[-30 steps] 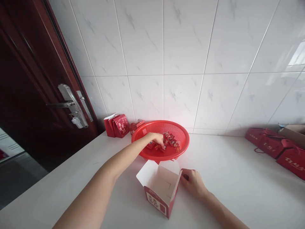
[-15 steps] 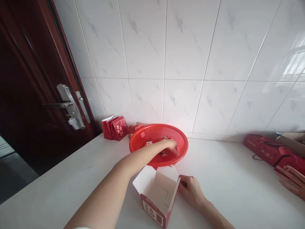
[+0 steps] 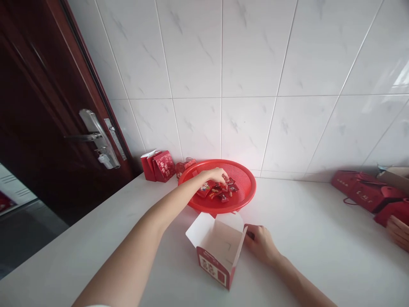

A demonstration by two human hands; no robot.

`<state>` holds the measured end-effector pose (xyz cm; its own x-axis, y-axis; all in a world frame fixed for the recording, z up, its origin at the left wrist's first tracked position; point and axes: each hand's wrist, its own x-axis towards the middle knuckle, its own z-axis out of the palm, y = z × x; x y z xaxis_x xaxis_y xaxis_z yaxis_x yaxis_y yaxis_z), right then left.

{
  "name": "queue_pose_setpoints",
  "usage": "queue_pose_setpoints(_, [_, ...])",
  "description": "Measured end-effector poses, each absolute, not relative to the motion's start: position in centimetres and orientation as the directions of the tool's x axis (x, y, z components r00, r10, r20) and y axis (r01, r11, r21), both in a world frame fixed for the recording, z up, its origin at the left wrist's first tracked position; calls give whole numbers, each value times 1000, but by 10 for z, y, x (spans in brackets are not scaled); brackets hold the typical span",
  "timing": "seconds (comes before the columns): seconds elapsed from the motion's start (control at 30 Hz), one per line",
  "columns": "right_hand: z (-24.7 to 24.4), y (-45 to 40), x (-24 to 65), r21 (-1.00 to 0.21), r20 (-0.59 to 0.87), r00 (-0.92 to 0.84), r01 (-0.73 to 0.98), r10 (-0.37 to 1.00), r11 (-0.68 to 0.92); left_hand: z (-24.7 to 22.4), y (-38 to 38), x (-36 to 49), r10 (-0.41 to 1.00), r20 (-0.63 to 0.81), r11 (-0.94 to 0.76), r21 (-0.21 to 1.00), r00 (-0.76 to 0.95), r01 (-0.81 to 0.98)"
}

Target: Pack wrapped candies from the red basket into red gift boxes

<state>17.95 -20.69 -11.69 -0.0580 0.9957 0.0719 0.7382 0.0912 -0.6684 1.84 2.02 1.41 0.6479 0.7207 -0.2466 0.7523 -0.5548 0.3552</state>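
A red plastic basket [image 3: 246, 204] with perforated sides holds several small wrapped candies [image 3: 223, 197], mostly red. My left hand [image 3: 217, 174] reaches into it, fingers curled downward and closed among the candies; what lies between the fingertips is hard to make out. In front of the basket stands a small red and white cardboard box [image 3: 213, 268] with its top flaps up and a bare white inside. Closed at the box's right flap is my right hand [image 3: 262, 243], its curled fingers against the flap edge.
Small red gift boxes [image 3: 159, 166] stand by the wall at the left, with red items [image 3: 183, 166] beside the basket. Red bags [image 3: 364, 189] lie at the right, near another person's hand [image 3: 398, 232]. A dark door [image 3: 64, 106] borders the white table [image 3: 128, 238].
My left hand has moved left and up inside the basket, baring more candies. My right hand stays at the box. The other person's hand has shifted right, and the view has tilted slightly.
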Motion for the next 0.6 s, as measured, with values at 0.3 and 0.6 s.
queue_pose_setpoints(0.3, [-116,-207,179,-657,73,-44,749,996,81,16,19,6,831,-175,-465,302,528,832])
queue_pose_setpoints(0.6, [-127,-205,179,-666,100,-48,739,994,103,9,13,25,847,-229,-422,262,480,868])
